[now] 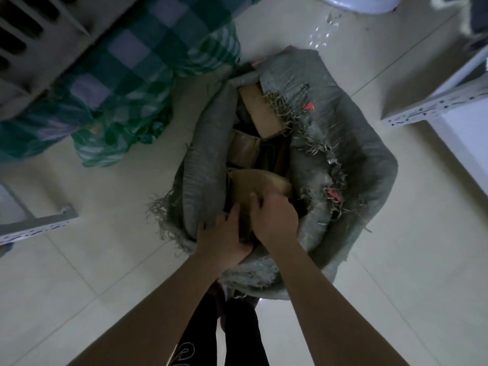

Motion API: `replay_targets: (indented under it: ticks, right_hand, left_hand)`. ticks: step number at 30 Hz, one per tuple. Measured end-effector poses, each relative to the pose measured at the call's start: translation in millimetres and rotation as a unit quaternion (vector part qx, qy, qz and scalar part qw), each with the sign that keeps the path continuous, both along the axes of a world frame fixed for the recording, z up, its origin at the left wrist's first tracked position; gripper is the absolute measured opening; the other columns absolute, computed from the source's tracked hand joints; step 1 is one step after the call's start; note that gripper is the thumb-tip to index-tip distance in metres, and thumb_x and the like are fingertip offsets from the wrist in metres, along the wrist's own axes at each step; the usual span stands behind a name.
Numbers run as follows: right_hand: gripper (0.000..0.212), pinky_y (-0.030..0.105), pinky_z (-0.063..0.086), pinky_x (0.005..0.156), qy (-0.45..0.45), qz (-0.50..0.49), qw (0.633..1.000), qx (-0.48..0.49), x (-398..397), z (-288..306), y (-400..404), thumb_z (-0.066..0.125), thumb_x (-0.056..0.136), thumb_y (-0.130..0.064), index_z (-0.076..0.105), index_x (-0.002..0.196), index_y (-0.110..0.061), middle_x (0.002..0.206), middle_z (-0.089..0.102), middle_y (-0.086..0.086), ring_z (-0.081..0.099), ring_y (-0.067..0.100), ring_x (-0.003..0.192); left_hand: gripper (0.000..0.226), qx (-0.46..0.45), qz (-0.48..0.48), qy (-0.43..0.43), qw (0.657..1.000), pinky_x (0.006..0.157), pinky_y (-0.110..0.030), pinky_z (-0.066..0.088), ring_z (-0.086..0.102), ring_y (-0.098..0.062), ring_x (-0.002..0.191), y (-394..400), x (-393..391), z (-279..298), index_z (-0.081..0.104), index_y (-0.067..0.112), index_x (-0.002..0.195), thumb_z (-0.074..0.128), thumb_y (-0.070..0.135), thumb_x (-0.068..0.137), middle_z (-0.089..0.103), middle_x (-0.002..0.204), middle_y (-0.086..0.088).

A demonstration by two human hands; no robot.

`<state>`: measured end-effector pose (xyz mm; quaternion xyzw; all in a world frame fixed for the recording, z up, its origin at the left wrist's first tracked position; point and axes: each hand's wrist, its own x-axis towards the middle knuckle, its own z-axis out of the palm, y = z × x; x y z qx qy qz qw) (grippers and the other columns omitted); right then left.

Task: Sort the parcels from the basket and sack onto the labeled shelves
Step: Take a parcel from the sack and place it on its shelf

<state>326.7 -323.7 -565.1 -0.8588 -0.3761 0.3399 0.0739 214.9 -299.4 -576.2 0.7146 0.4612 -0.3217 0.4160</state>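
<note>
While our left grip and right grip clasp parcel in sack, we note it lies just ahead, long axis crosswise.

Just the one view here, so nothing overlaps with another. Your head cam looks almost straight down from standing height, wide-angle, with your forearms running up from the bottom edge. The open sack sits dead centre on the tiled floor, near enough to see inside it, and shelf corners bend at both sides.

Pale tiled floor — grey woven sack and green checked bag on it.
</note>
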Motion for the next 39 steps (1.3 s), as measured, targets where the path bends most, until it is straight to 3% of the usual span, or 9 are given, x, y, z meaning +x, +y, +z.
replay_targets:
  ticks: [4, 7, 12, 19, 24, 27, 30, 33, 39]
  right_hand:
    - [0.029, 0.031, 0.033, 0.064, 0.017, 0.093, 0.995, 0.030, -9.6, -3.1, 8.1, 0.040, 0.104, -0.029, 0.051, 0.120, -0.008, 0.101, 0.062, 0.010, 0.060, 0.028, 0.088]
    - [0.029, 0.037, 0.046, 0.065, -0.104, 0.231, 0.964, 0.080, -1.5, 0.5, 6.1, 0.043, 0.095, -0.026, 0.064, 0.101, -0.006, 0.094, 0.067, 0.012, 0.063, 0.033, 0.082]
    - [0.065, 0.058, 0.033, 0.108, -0.030, 0.277, 0.960, -0.011, 25.7, 6.9, -34.1, 0.028, 0.088, -0.066, 0.067, 0.111, -0.019, 0.108, 0.067, 0.006, 0.063, 0.032, 0.100]
    - [0.044, 0.062, 0.044, 0.093, -0.044, 0.290, 0.955, -0.048, 9.2, -14.1, -123.3, 0.039, 0.085, -0.050, 0.071, 0.091, -0.019, 0.082, 0.065, 0.002, 0.066, 0.031, 0.075]
    - [0.070, 0.060, 0.011, 0.116, -0.020, 0.230, 0.973, 0.010, -13.5, -5.3, -103.4, 0.032, 0.086, -0.076, 0.057, 0.131, -0.029, 0.113, 0.060, 0.000, 0.053, 0.023, 0.112]
    - [0.049, 0.056, 0.030, 0.109, -0.013, 0.286, 0.956, 0.068, -26.6, -6.3, -97.7, 0.042, 0.083, -0.053, 0.066, 0.113, -0.023, 0.089, 0.064, 0.000, 0.064, 0.025, 0.086]
    - [0.033, 0.033, 0.052, 0.076, 0.022, 0.383, 0.919, 0.096, -43.2, -11.8, -112.2, 0.054, 0.067, -0.033, 0.070, 0.094, -0.022, 0.078, 0.068, -0.002, 0.063, 0.022, 0.061]
    - [0.054, 0.030, 0.053, 0.065, 0.046, 0.418, 0.907, -0.012, -45.9, -24.6, -139.1, 0.084, 0.043, -0.032, 0.072, 0.095, -0.028, 0.076, 0.066, -0.002, 0.063, 0.020, 0.059]
    - [0.039, 0.046, 0.052, 0.089, 0.014, 0.316, 0.945, 0.084, -27.1, -22.6, -147.1, 0.043, 0.089, -0.042, 0.070, 0.100, -0.016, 0.089, 0.060, 0.008, 0.059, 0.029, 0.082]
  left_hand:
    - [0.066, 0.032, 0.036, 0.007, 0.999, 0.111, -0.058, 0.021, 0.050, -0.027, 0.123, 19.2, -7.8, -11.6, 0.005, 0.040, 0.151, 0.032, 0.059, 0.094, 0.053, 0.138, 0.003]
    - [0.054, 0.066, 0.013, -0.006, 0.998, 0.107, -0.054, 0.031, 0.056, -0.026, 0.114, 25.6, -12.1, -15.6, 0.021, 0.037, 0.149, 0.027, 0.053, 0.098, 0.061, 0.127, 0.001]
    - [0.058, 0.088, 0.064, 0.009, 0.994, 0.099, -0.047, 0.043, 0.058, -0.031, 0.112, 31.8, -17.3, -21.9, 0.026, 0.034, 0.147, 0.024, 0.061, 0.096, 0.061, 0.126, -0.006]
    - [0.057, 0.103, 0.045, 0.058, 0.992, 0.090, -0.042, 0.046, 0.058, -0.035, 0.108, 24.2, -6.6, -13.9, 0.039, 0.021, 0.139, 0.023, 0.057, 0.098, 0.062, 0.119, -0.013]
    - [0.049, 0.148, -0.033, 0.094, 0.984, 0.074, -0.036, 0.037, 0.060, -0.033, 0.105, 16.5, 3.9, -3.1, 0.041, 0.010, 0.129, 0.021, 0.047, 0.103, 0.062, 0.114, -0.016]
    - [0.053, 0.145, -0.029, 0.088, 0.985, 0.075, -0.037, 0.037, 0.059, -0.035, 0.107, 18.3, 0.6, -1.9, 0.042, 0.010, 0.127, 0.019, 0.050, 0.102, 0.062, 0.114, -0.018]
    - [0.056, 0.130, 0.003, 0.079, 0.988, 0.086, -0.040, 0.041, 0.058, -0.036, 0.110, 18.9, -1.8, -5.9, 0.043, 0.009, 0.127, 0.019, 0.053, 0.100, 0.061, 0.119, -0.018]
    - [0.058, 0.116, 0.019, 0.084, 0.989, 0.091, -0.041, 0.040, 0.058, -0.033, 0.111, 17.3, -4.2, -6.8, 0.041, 0.012, 0.130, 0.016, 0.055, 0.100, 0.061, 0.121, -0.015]
    - [0.070, 0.098, 0.086, 0.081, 0.988, 0.097, -0.044, 0.040, 0.056, -0.035, 0.111, 13.8, -12.1, -11.3, 0.045, 0.014, 0.130, 0.010, 0.064, 0.095, 0.061, 0.119, -0.017]
